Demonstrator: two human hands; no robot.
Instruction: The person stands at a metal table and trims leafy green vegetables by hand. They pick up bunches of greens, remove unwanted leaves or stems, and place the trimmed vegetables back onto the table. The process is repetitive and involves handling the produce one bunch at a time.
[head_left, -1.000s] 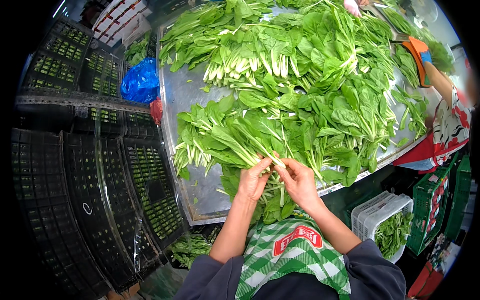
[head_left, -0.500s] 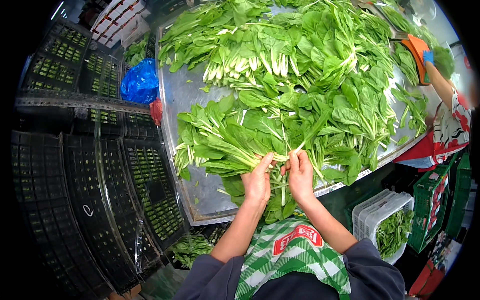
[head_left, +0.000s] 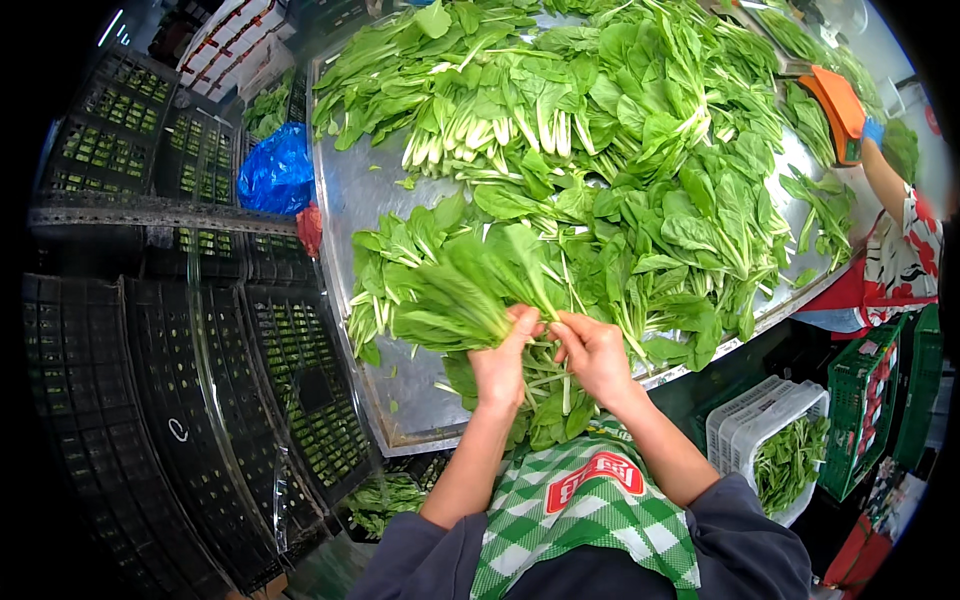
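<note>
My left hand (head_left: 500,365) is closed round the stems of a bunch of leafy greens (head_left: 455,300), whose leaves fan out to the far left and look blurred. Close beside it, my right hand (head_left: 597,355) pinches the pale stem end of a single leafy stalk (head_left: 528,268) that leans over against the bunch. Both hands are above the near edge of a metal table (head_left: 400,385). Loose leaves and stems lie under them, partly hidden by the hands. A large heap of the same greens (head_left: 640,150) spreads across the table beyond.
Black plastic crates (head_left: 180,400) stand stacked at the left, near a blue plastic bag (head_left: 277,170). At the right are a white basket of greens (head_left: 745,430), a green crate (head_left: 862,405) and an orange scale (head_left: 838,105), where another person's blue-gloved hand (head_left: 872,130) is.
My right hand has brought its stalk from leaning right to lying against the bunch. The bunch in my left hand has shifted slightly left. The other person's gloved hand has moved slightly away from the scale.
</note>
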